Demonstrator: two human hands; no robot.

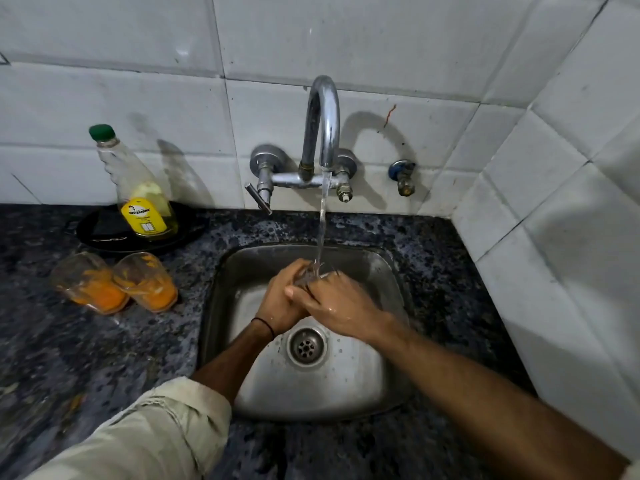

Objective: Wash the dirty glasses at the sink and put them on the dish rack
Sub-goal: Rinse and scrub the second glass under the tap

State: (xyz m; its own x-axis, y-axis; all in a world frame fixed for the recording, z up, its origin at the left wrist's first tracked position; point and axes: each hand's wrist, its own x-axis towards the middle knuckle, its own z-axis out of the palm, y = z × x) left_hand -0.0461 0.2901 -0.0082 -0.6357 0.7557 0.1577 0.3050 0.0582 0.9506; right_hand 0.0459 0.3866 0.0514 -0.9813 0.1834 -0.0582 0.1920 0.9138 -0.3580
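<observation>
Both hands are meeting over the back half of the stainless-steel sink (393,271), right under the tap. The left hand (277,304) is curling its fingers round a clear glass (309,274), and the right hand (334,303) is wrapping over it from the other side, so both are gripping it and most of the glass is hiding behind wet fingers. A thin stream of water (322,220) is falling from the curved chrome tap (322,123) straight onto the glass. The round perforated drain (307,346) is sitting in the middle of the basin, just below the wrists.

Two dirty glasses (88,285) are waiting on the speckled dark stone countertop (86,358), near the sink's left edge – smooth, tapered tumblers standing just beside each other, with thick orange residue pooling at their bottoms and streaking up the walls.

Towards the countertop's back edge, a clear plastic bottle (142,195) with a green cap and a yellow label is standing in a shallow black pan (104,233), holding a little yellowish liquid. Glossy, smudged white wall tiles (138,81) are rising behind and along the right side, and a small valve (403,178) is sticking out to the right of the tap.

A pale, creased sleeve (149,434) is covering the left forearm – rolled back well short of the wrist, where a thin dark band (265,325) is showing.
</observation>
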